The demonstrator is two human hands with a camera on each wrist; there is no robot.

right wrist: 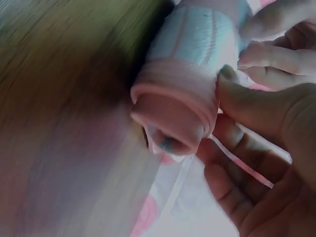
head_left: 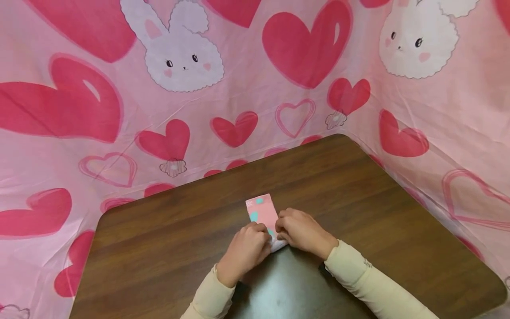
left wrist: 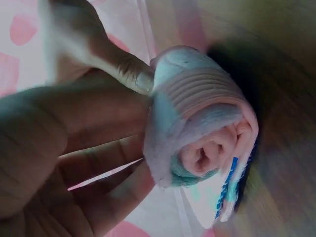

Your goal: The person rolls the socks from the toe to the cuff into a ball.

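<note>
A soft pink cloth with turquoise spots lies as a narrow strip on the table, its near end rolled up. In the left wrist view the roll shows spiralled pink, pale and turquoise layers, a ribbed pink band and a blue-stitched edge. My left hand grips the roll's left side, thumb on top and fingers behind it. From the other side my right hand holds the roll, its thumb on the ribbed part. The strip's far end lies flat, beyond both hands.
The dark wooden table has rounded corners. Around its far and side edges hangs a pink curtain printed with hearts and white rabbits. Both forearms, in cream sleeves, come in over the near side.
</note>
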